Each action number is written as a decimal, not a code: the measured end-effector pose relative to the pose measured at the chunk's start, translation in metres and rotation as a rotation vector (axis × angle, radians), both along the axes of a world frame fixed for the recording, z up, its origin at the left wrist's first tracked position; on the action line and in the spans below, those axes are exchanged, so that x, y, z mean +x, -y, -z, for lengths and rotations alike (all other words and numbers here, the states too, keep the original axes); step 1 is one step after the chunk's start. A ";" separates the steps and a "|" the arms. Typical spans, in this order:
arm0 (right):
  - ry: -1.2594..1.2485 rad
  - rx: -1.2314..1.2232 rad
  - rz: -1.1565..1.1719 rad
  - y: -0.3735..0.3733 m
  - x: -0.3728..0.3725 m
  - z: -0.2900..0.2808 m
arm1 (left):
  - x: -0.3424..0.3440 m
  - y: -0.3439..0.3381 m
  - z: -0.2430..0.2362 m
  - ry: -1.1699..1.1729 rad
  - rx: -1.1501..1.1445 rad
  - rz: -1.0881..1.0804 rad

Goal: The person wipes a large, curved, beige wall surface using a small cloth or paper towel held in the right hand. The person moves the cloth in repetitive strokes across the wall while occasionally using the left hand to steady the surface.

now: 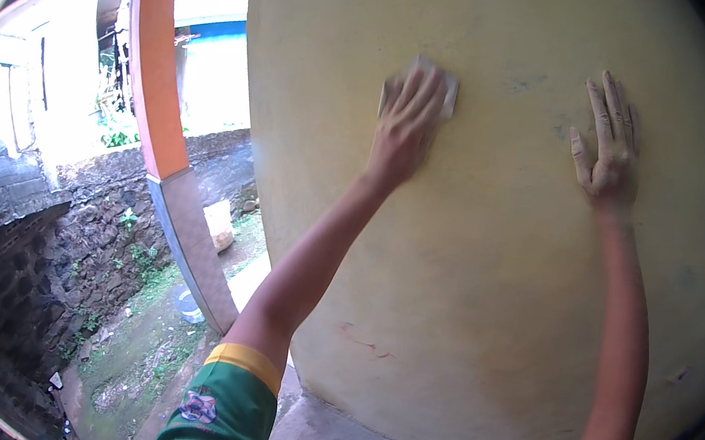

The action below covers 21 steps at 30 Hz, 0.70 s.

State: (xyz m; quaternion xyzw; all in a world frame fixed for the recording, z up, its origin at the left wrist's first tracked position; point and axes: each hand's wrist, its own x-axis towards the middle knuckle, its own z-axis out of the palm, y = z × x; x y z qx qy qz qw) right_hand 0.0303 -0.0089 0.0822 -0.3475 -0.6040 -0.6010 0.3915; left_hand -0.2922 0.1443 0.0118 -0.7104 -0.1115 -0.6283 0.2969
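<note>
Pale pad: I see this thin, squarish piece (450, 94) under the left hand, against the wall; blur keeps me from telling paper from cloth.
Left hand: it (407, 121) holds the pad, fingers laid across the face and corners poking out on both sides.
Right hand: it (610, 155) holds nothing I can see, fingers extended and spread against the wall, apart from the pad.
Weight and stiffness: I judge the pad light and bendable, likely to crumple if pushed from one edge.
Grip: I would spread the fingers over its middle and press evenly; a pinched corner would probably fold.
Yellowish wall: the upright face (472, 252) behind both hands looks firm; dust could make the pad slip.
Dark smudges: these marks (526, 84) lie between the hands, nearer the right one.
</note>
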 end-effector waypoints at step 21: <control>0.012 0.037 -0.008 -0.003 -0.003 0.000 | -0.076 -0.030 0.067 0.107 -0.168 -0.051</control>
